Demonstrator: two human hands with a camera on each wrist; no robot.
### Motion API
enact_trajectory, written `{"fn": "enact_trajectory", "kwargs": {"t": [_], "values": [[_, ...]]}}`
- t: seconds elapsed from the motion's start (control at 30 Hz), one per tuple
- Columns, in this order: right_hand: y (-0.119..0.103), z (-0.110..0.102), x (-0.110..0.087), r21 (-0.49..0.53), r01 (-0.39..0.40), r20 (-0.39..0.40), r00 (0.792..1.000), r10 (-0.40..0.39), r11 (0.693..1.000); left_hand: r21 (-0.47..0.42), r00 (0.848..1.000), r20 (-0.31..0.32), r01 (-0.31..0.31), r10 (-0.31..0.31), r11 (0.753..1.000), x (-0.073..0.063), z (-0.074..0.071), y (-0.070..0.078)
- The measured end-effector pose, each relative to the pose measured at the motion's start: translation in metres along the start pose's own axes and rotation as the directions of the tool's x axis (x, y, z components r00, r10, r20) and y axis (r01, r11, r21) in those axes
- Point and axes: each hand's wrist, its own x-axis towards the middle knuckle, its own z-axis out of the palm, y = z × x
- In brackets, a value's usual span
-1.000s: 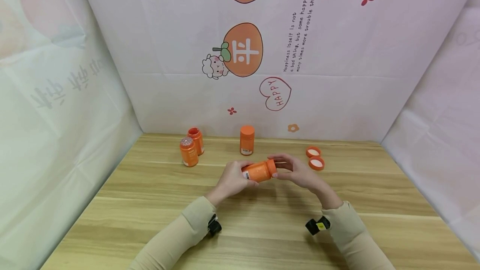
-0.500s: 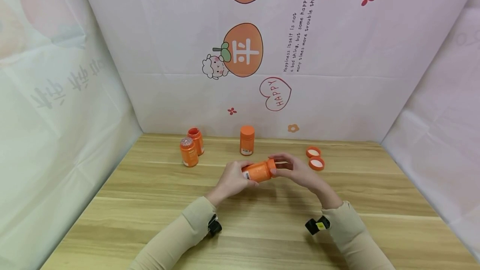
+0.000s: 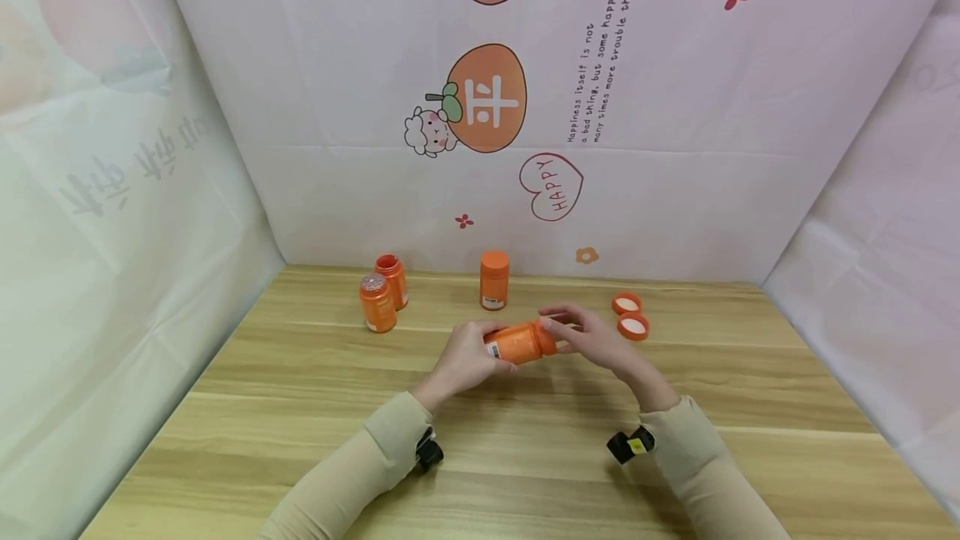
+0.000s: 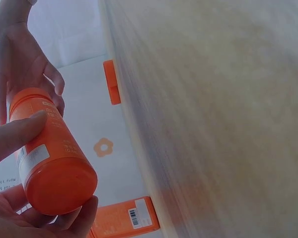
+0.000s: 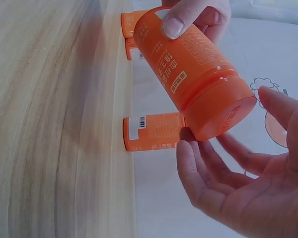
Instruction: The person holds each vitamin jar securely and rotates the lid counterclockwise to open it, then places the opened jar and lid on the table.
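An orange pill bottle (image 3: 516, 343) is held tilted above the table, its capped end toward the right. My left hand (image 3: 467, 357) grips the body, thumb across its side and fingers underneath, as the left wrist view shows. On the screw cap (image 5: 221, 109), which sits on the bottle's neck, my right hand (image 3: 596, 342) has its thumb and fingertips at opposite sides of the rim. The right palm stands apart from the cap's flat top.
A capped orange bottle (image 3: 494, 282) stands upright near the back wall. Two uncapped bottles stand at the back left, a front one (image 3: 378, 307) and a rear one (image 3: 393, 282). Two loose caps (image 3: 633, 326) lie inside up at the right on the wooden table (image 3: 525, 473).
My right hand has turned round the cap, its thumb shifting from the cap's near side up toward its top. The left hand and the bottle's body have stayed in place.
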Motion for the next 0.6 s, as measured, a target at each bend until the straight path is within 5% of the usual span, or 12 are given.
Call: {"fn": "enact_trajectory", "kwargs": {"t": [0.6], "values": [[-0.0009, 0.0017, 0.0021, -0.09, -0.127, 0.003, 0.992, 0.128, 0.988, -0.01, 1.0, 0.009, 0.008, -0.008, 1.0, -0.0012, -0.002, 0.0032]]}}
